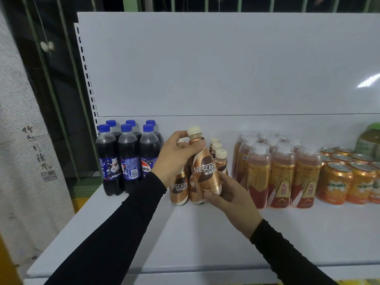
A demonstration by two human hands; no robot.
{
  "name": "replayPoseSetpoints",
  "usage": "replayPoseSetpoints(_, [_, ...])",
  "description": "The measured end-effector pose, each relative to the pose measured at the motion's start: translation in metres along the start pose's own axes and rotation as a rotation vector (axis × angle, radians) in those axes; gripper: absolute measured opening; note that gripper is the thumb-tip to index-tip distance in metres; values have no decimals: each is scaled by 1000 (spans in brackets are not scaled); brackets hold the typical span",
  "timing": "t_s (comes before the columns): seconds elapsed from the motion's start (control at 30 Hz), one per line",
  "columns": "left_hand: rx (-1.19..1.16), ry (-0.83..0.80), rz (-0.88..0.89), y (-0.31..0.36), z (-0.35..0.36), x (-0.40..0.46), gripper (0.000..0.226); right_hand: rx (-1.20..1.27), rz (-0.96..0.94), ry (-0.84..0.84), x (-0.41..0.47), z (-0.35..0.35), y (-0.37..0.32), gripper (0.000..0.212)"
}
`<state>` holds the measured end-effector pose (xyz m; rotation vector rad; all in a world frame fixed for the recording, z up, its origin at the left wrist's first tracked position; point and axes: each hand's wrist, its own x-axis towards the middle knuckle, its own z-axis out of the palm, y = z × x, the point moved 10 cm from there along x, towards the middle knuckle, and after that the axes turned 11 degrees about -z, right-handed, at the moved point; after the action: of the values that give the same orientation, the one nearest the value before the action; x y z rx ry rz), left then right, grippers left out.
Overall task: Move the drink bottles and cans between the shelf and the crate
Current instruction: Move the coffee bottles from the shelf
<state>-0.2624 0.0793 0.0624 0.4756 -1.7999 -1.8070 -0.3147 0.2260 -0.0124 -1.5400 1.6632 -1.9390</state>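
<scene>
Both my hands hold one brown Nescafe bottle with a cream cap, tilted just above the white shelf. My left hand grips its neck and shoulder. My right hand grips its base. Behind it stand several more Nescafe bottles in a cluster. To the left stand several Pepsi bottles with blue caps. To the right are several orange energy-drink bottles, then several Mirinda cans. No crate is in view.
A green bottle shows at the far right edge. The shelf's white back panel rises behind the drinks. A grey wall with ink characters stands left of the shelf. Bare shelf surface lies in front of the drinks.
</scene>
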Motion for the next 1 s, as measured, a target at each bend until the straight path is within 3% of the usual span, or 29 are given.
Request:
replayPoseSetpoints(0.23, [-54, -56, -61, -9, 0, 1, 34, 168, 95, -55, -4, 5, 14, 69])
replayPoseSetpoints(0.47, [-76, 41, -14, -11, -8, 3, 50, -152, 47, -1, -1, -3, 4, 63])
replayPoseSetpoints(0.67, [-25, -33, -48, -10, -1, 2, 42, 28, 25, -29, -4, 2, 5, 54])
replayPoseSetpoints(0.8, [-23, -24, -47, -10, -3, 2, 41, 117, 74, -56, -7, 5, 11, 62])
replayPoseSetpoints(1.0, [-24, 42, 6, -5, -8, 1, 43, -145, 61, -51, -4, 1, 10, 82])
